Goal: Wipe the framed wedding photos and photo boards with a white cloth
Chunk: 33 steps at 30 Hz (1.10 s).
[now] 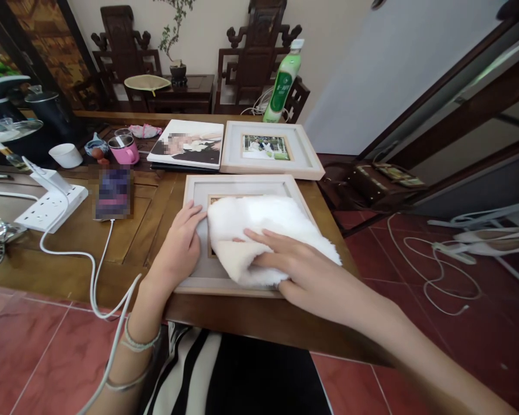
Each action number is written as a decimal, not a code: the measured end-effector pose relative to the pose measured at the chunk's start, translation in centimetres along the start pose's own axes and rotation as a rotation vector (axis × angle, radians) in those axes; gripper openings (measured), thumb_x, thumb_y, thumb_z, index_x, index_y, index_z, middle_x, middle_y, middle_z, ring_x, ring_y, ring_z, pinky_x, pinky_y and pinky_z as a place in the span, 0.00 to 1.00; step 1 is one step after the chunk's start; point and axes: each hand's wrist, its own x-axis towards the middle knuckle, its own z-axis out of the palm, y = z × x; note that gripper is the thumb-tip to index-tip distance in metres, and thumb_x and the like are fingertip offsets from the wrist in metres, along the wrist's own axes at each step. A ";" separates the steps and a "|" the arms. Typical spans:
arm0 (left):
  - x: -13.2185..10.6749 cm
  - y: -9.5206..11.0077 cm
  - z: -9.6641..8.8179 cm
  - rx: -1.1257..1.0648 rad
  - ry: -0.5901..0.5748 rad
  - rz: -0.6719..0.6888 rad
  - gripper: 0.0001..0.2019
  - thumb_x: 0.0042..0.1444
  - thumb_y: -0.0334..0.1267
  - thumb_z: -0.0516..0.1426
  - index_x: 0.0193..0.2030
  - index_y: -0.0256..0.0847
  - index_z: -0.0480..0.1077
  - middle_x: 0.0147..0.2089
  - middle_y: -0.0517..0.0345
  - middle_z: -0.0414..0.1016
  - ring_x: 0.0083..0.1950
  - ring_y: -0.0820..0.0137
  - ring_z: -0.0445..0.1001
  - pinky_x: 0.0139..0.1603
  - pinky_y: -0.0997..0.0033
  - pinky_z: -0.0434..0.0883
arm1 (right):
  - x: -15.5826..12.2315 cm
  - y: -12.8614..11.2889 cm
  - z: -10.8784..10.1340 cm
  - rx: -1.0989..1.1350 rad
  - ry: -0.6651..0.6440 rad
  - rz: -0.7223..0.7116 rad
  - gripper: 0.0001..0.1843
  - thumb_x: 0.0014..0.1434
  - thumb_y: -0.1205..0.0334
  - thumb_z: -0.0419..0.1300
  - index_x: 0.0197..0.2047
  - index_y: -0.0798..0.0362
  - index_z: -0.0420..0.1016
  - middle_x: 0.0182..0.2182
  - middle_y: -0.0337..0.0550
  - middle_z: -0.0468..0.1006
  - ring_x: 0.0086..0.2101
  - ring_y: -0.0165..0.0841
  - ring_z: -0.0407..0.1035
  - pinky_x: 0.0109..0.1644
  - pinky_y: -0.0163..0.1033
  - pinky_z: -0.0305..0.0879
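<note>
A pale wooden picture frame [242, 185] lies flat on the near edge of the wooden table [142, 230]. A fluffy white cloth [263, 227] covers most of its glass. My right hand [294, 262] lies flat on the cloth with its fingers stretched out, pressing it onto the frame. My left hand [179, 245] rests on the frame's left border, fingers spread and flat, holding it still.
Behind lie a second picture frame [270, 148] and a photo album [188, 144]. A green bottle [283, 80] stands at the back. A pink cup [124, 150], a white cup [66, 155], a white power strip [52, 204] with cables and a phone [112, 193] sit to the left.
</note>
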 end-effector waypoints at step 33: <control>0.1 0.1 0.0 0.001 -0.005 -0.001 0.24 0.57 0.21 0.45 0.58 0.28 0.68 0.64 0.37 0.67 0.72 0.57 0.55 0.71 0.46 0.57 | 0.9 3.1 0.5 0.015 0.135 -0.195 0.33 0.38 0.81 0.48 0.46 0.55 0.79 0.60 0.54 0.69 0.62 0.42 0.59 0.66 0.55 0.55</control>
